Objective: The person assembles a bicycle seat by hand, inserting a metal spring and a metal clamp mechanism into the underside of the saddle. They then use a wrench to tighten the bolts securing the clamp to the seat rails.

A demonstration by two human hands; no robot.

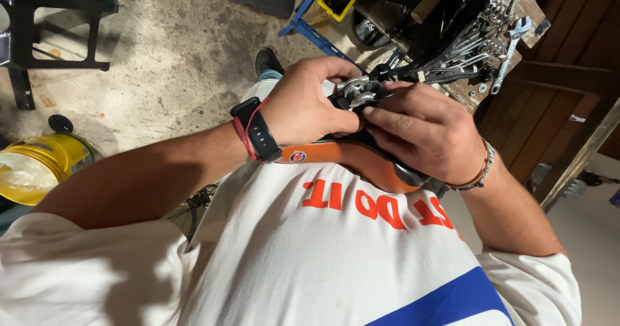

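wrenches (475, 45) on bench, yellow bucket (40, 164) (left)

Beyond the hands, the table (516, 6) edge is crowded with wrenches (475, 45), which block the way there. The concrete floor (174, 48) beside the black stool (51, 22) is open.

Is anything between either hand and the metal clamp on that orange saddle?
Nothing visible. The left hand and right hand both already touch the metal clamp on the orange saddle, fingers closed around it.
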